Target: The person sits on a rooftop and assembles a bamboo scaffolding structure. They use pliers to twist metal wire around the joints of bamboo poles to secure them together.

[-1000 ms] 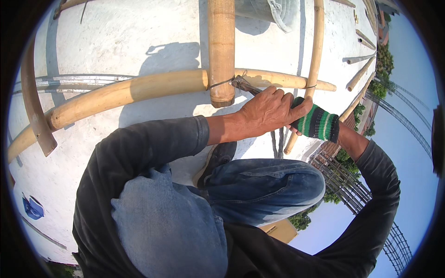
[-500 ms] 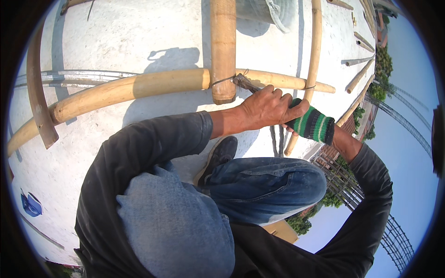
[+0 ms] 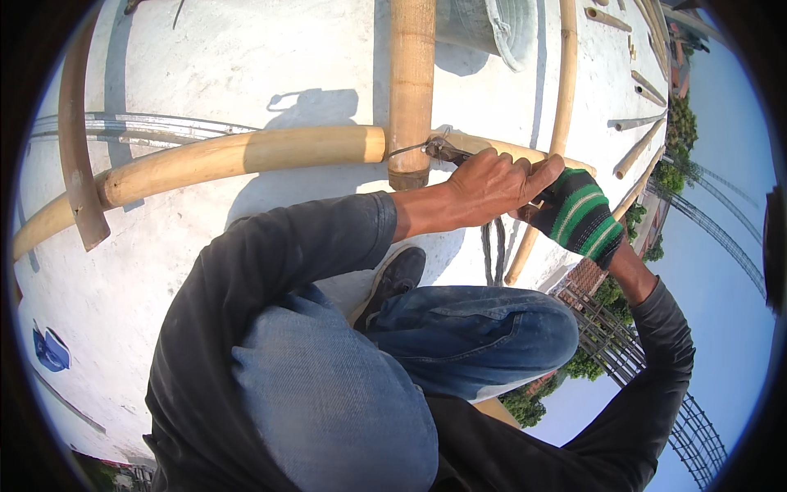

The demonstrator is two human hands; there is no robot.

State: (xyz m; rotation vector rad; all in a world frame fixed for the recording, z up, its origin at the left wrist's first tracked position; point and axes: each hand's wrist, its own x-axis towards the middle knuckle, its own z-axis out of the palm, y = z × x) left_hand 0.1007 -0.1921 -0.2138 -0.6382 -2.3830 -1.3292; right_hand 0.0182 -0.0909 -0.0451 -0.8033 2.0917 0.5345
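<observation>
My bare left hand point(image 3: 496, 189) is closed around the handles of a pair of dark pincers point(image 3: 445, 151). My right hand point(image 3: 579, 211), in a black glove with green and pale stripes, is closed at the handle ends, touching the left thumb; its fingers are partly hidden. The pincers' jaws are at a thin tie wire point(image 3: 407, 151), which crosses the lower end of a thick bamboo pole point(image 3: 411, 82). A horizontal bamboo pole point(image 3: 311, 149) meets that pole from the left. Another bamboo length point(image 3: 508, 146) continues to the right, partly behind my left hand.
A thinner bamboo pole point(image 3: 567, 74) crosses at the right, and a brown one point(image 3: 75, 148) at the left. Dark wire strands point(image 3: 494, 250) hang below my hands. A translucent bucket point(image 3: 492, 29) is at the top. Several bamboo pieces point(image 3: 639, 149) lie near the slab's edge at right.
My gloved right hand has turned and shifted rightward at the handle ends. The pincers' jaws stay by the tie wire. The whole view has shifted slightly, showing more of the bucket.
</observation>
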